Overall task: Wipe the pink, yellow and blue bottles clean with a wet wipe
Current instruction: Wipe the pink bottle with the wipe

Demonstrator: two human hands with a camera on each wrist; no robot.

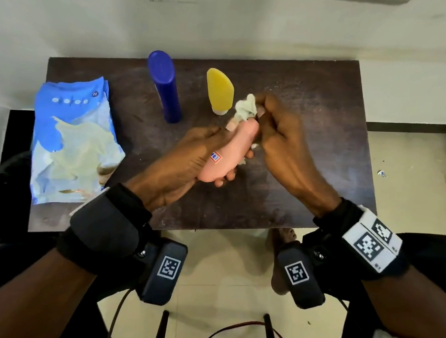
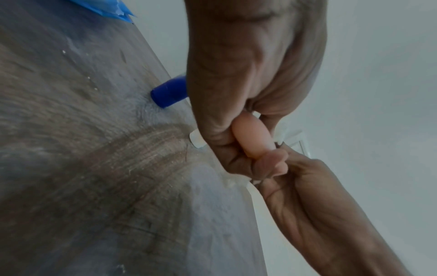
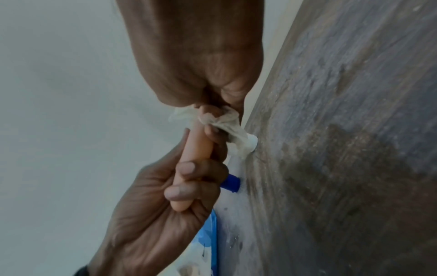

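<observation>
My left hand (image 1: 191, 152) grips the pink bottle (image 1: 228, 153) above the middle of the dark table (image 1: 317, 96), fingers curled round its body (image 3: 196, 147). My right hand (image 1: 278, 136) pinches a crumpled white wet wipe (image 1: 246, 107) against the bottle's far end; the wipe (image 3: 224, 121) bunches over the tip. The blue bottle (image 1: 164, 85) stands upright at the back, left of the yellow bottle (image 1: 219, 90), which stands on its white cap. In the left wrist view the pink bottle (image 2: 250, 136) shows between my curled fingers and the blue bottle (image 2: 169, 93) behind.
A blue and white wet-wipe pack (image 1: 70, 139) lies on the table's left part. The table's right side is bare, worn wood. A wall rises behind the table; cables run over the floor (image 1: 231, 250) below my wrists.
</observation>
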